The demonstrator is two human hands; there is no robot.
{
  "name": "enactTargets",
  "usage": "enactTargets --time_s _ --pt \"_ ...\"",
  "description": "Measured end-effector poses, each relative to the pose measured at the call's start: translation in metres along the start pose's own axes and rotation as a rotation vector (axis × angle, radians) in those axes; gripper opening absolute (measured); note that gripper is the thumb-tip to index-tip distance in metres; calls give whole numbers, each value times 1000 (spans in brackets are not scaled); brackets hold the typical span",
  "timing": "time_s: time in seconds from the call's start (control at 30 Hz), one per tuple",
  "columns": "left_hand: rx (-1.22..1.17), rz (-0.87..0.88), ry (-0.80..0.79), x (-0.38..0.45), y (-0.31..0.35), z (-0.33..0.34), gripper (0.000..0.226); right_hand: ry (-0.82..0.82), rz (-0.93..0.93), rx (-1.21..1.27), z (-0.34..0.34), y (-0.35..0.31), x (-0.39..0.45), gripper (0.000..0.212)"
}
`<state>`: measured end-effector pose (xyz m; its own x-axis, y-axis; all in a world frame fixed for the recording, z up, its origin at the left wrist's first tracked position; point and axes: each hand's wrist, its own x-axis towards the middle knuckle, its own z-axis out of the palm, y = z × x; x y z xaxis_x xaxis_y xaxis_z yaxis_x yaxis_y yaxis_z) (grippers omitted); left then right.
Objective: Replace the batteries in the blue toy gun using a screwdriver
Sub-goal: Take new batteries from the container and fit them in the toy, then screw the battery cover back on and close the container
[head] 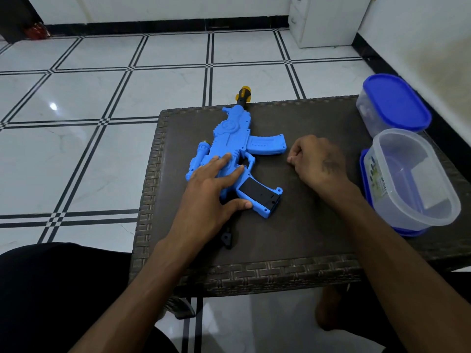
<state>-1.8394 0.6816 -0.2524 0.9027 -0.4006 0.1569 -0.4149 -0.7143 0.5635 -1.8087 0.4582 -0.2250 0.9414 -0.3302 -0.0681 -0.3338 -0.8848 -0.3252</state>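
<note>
— What do you have around the work area?

— I see a dark woven-rattan tabletop. At its right edge stands a clear plastic container, lidless, resting on a blue lid. Just behind it sits a second container with its blue lid on.

— And beyond?

— White floor tiles with black striped borders, and a white cabinet by the far wall.

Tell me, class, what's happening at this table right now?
A person sits at a dark woven table with a blue toy gun lying flat on it. The left hand rests flat on the gun, fingers straight, thumb against the grip. The right hand rests beside it on the table, its fingers curled; whether it holds anything is unclear. Two plastic tubs sit at the right edge, the nearer one open. No screwdriver is visible.
</note>
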Motion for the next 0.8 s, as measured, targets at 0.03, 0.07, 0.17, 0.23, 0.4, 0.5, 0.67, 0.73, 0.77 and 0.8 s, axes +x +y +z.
enactTargets --time_s 0.03,0.07,0.17,0.23,0.4,0.5,0.67,0.73,0.77,0.8 --pt "0 1 1 0 0 0 71 -14 -11 -40 0 -1 0 5" --pt "0 2 3 1 0 0 71 -26 -32 -90 0 -2 0 4" --pt "-12 -2 6 0 0 1 71 -28 -126 -178 5 -2 -4 9" --pt "-12 1 2 0 1 0 71 33 -177 -98 5 2 -9 10" --pt "-9 4 8 0 2 -1 71 52 -291 523 0 9 -55 11" --pt "2 2 0 1 2 0 71 27 -337 630 9 8 -78 14" --pt "18 6 0 0 2 0 72 59 -362 644 27 12 -86 14" --pt "25 5 -1 0 2 0 72 83 -402 587 29 14 -87 13" --pt "25 6 -1 0 2 0 72 98 -421 555 30 15 -87 13" --pt "25 7 -2 0 3 0 72 110 -438 519 29 15 -87 12"
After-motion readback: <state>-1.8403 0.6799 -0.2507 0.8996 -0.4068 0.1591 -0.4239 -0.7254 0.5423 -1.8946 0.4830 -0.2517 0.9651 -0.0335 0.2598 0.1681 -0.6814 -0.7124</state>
